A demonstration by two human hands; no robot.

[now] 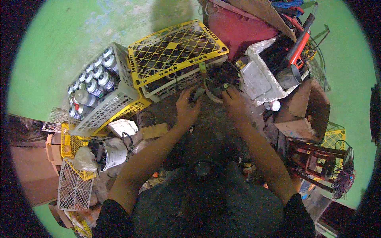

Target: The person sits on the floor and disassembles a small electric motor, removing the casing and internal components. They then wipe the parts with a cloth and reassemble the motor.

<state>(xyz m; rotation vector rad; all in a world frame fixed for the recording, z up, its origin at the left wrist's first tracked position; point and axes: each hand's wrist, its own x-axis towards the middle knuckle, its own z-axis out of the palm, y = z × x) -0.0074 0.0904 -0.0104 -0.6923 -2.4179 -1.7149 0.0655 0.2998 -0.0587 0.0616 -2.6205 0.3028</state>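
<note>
Both my hands work close together over a round container (237,75) with dark contents. My left hand (187,108) is closed, its thumb and fingers around a small greyish piece that I cannot make out. My right hand (235,104) is closed too, with a small round piece (226,85) with a yellowish-green centre at its fingertips. A pale curved rim (214,97) runs between the two hands. A greenish block-like thing (203,66) sits just beyond them. Dim light hides the finer parts.
A grey crate (126,90) of spray cans stands left; a yellow crate lid (172,45) covers dark round items ahead. On the right are a white foam box (254,89), an orange-black tool (302,43) and a cardboard box (297,131). A white bucket (115,154) lies left.
</note>
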